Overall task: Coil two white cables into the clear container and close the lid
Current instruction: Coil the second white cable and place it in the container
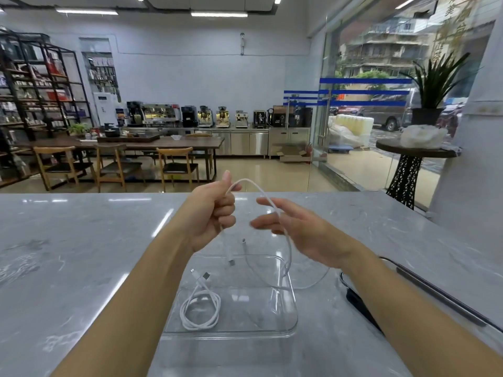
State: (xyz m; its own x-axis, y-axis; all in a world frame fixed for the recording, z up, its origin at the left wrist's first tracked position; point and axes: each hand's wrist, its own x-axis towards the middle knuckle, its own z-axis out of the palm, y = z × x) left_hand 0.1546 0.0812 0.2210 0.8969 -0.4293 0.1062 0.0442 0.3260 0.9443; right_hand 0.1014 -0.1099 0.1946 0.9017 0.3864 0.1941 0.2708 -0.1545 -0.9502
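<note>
Shop w/ espresso machines (206,117), shelving (40,85)

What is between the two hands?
In the head view, only the second white cable arches from the left hand to the right hand.

One white cable (201,308) coiled in clear container (292,300); second cable (284,229) looped above

My surface (81,240) is glossy grey marble-look stone with pale veining. The container (288,308) is clear, shiny plastic. Both white cables (201,308) look smooth and rubbery.
</note>
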